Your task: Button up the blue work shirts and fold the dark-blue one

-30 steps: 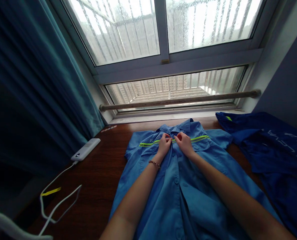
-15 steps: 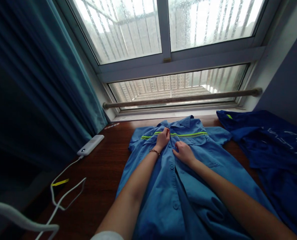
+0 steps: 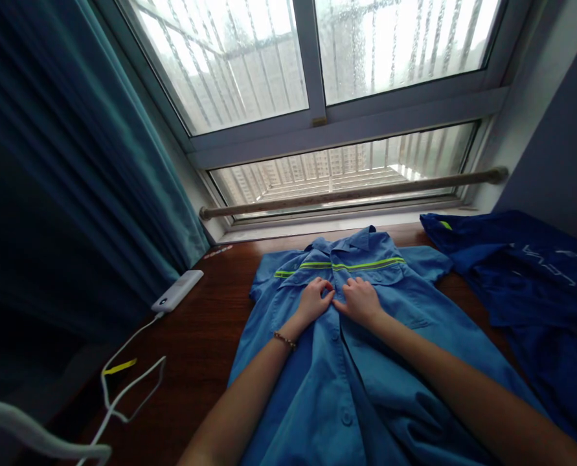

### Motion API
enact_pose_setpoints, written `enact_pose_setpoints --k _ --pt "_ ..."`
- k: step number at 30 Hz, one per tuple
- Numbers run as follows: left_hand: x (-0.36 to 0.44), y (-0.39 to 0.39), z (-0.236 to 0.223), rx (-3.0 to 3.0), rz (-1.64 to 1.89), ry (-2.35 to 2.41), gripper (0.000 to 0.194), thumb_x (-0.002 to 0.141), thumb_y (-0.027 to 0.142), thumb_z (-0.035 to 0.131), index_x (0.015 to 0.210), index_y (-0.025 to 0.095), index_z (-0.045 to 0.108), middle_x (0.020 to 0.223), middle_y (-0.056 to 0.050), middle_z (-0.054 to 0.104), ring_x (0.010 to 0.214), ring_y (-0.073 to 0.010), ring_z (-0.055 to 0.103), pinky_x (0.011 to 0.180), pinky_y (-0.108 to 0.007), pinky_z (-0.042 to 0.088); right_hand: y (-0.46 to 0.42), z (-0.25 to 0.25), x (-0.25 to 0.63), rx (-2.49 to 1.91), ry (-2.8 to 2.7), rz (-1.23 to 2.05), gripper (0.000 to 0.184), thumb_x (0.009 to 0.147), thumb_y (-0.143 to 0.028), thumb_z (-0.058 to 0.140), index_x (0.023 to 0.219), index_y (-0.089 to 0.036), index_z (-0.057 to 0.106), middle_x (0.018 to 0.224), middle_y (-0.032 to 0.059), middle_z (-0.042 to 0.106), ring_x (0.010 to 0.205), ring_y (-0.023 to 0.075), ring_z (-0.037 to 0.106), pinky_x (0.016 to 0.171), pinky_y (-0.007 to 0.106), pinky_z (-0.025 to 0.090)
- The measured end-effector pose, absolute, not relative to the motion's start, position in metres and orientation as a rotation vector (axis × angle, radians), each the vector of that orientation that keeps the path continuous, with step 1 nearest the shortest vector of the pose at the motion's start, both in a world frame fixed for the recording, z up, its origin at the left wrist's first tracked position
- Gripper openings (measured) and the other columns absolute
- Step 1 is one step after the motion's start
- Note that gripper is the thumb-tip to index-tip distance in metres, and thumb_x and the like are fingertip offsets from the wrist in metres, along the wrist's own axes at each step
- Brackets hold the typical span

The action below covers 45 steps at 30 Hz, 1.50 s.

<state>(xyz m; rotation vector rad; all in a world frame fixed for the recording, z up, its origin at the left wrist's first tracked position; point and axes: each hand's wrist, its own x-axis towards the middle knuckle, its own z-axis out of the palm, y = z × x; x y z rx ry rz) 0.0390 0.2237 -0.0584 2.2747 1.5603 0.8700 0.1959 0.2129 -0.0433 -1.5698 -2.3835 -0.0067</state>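
A light blue short-sleeved shirt (image 3: 405, 323) with a yellow-green stripe across the chest lies face up on the dark wooden table (image 3: 191, 362), collar toward the window. My left hand (image 3: 313, 299) and my right hand (image 3: 361, 299) meet at the shirt's front placket just below the stripe. Both have their fingers curled and pinch the fabric edges around a button. A bead bracelet sits on my left wrist.
A darker blue garment (image 3: 526, 278) lies crumpled at the right of the table. A white power bank (image 3: 177, 290) with a white cable (image 3: 123, 382) rests at the left, near a teal curtain (image 3: 89, 168). A rail (image 3: 351, 193) runs along the window behind the table.
Both hands have moved down the placket, from the collar button near the stripe to a spot lower on the chest. The left hand followed the right one down.
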Motion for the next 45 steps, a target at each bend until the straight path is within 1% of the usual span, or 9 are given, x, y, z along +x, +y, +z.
enact_pose_setpoints --k 7,12,15,19,24,28,34,38,45 --pt "0.031 0.226 -0.055 2.234 0.808 1.422 0.015 0.065 0.014 0.058 0.079 0.017 0.056 0.079 0.000 0.051 0.073 -0.0129 0.047 0.065 -0.024 0.038 0.228 -0.042 0.203 -1.571 -2.447 0.305 0.039 0.065 -0.055 0.054 0.066 -0.017 0.063 0.078 0.0100 0.058 0.078 0.0223 0.051 0.065 0.029 0.037" --pt "0.033 0.224 -0.059 2.201 0.869 1.411 0.010 0.065 0.014 0.060 0.071 0.017 0.053 0.075 0.000 0.053 0.074 -0.0139 0.048 0.067 -0.025 0.038 0.231 -0.039 0.205 -1.684 -2.342 0.716 0.020 0.047 -0.031 0.069 0.058 -0.017 0.060 0.061 0.0047 0.058 0.061 0.0180 0.052 0.051 0.025 0.034" --pt "0.036 0.221 -0.059 2.215 0.905 1.433 0.009 0.067 0.014 0.060 0.072 0.017 0.053 0.075 0.000 0.054 0.076 -0.0141 0.049 0.070 -0.026 0.039 0.234 -0.042 0.204 -1.644 -2.138 0.965 0.012 0.046 -0.022 0.066 0.047 -0.015 0.056 0.047 0.0003 0.050 0.051 0.0129 0.048 0.045 0.022 0.030" --pt "0.040 0.215 -0.054 2.242 0.971 1.527 0.007 0.068 0.014 0.059 0.072 0.017 0.055 0.079 -0.002 0.054 0.082 -0.0156 0.048 0.075 -0.028 0.039 0.242 -0.047 0.206 -1.459 -1.888 1.247 0.016 0.060 -0.029 0.059 0.061 -0.013 0.063 0.046 -0.0028 0.046 0.045 0.0070 0.040 0.042 0.019 0.027" --pt "0.046 0.208 -0.045 2.268 1.095 1.545 0.004 0.070 0.014 0.056 0.072 0.017 0.056 0.079 -0.002 0.053 0.081 -0.0149 0.048 0.075 -0.027 0.039 0.246 -0.057 0.209 -1.120 -1.372 1.702 0.031 0.057 -0.032 0.064 0.078 -0.010 0.065 0.046 -0.0055 0.042 0.040 0.0042 0.032 0.040 0.018 0.022" --pt "0.051 0.205 -0.042 2.119 1.117 1.533 0.006 0.069 0.013 0.053 0.064 0.016 0.054 0.065 0.000 0.052 0.063 -0.0113 0.047 0.061 -0.024 0.039 0.246 -0.056 0.212 -1.056 -1.488 1.562 0.029 0.064 -0.032 0.058 0.082 -0.010 0.067 0.048 -0.0038 0.045 0.041 0.0051 0.034 0.041 0.019 0.026" --pt "0.051 0.211 -0.044 1.435 1.062 1.338 0.011 0.066 0.024 0.059 0.070 0.014 0.057 0.058 -0.001 0.058 0.051 -0.0125 0.053 0.049 -0.025 0.042 0.245 -0.045 0.213 -0.907 -1.922 1.048 0.021 0.071 -0.030 0.057 0.078 -0.016 0.070 0.075 0.0034 0.062 0.070 0.0130 0.054 0.067 0.023 0.042" --pt "0.051 0.213 -0.050 1.211 1.035 1.176 0.012 0.064 0.024 0.060 0.070 0.014 0.055 0.057 0.000 0.059 0.051 -0.0132 0.057 0.052 -0.026 0.047 0.242 -0.050 0.208 -1.021 -1.915 0.919 0.018 0.071 -0.028 0.058 0.078 -0.016 0.070 0.078 0.0037 0.062 0.069 0.0131 0.056 0.065 0.023 0.043" --pt "0.051 0.213 -0.054 1.363 1.139 1.175 0.009 0.067 0.022 0.058 0.072 0.014 0.055 0.060 0.000 0.060 0.055 -0.0131 0.058 0.056 -0.026 0.048 0.237 -0.051 0.207 -1.050 -1.909 0.812 0.013 0.072 -0.024 0.057 0.075 -0.016 0.068 0.074 0.0020 0.062 0.068 0.0122 0.056 0.064 0.022 0.042"
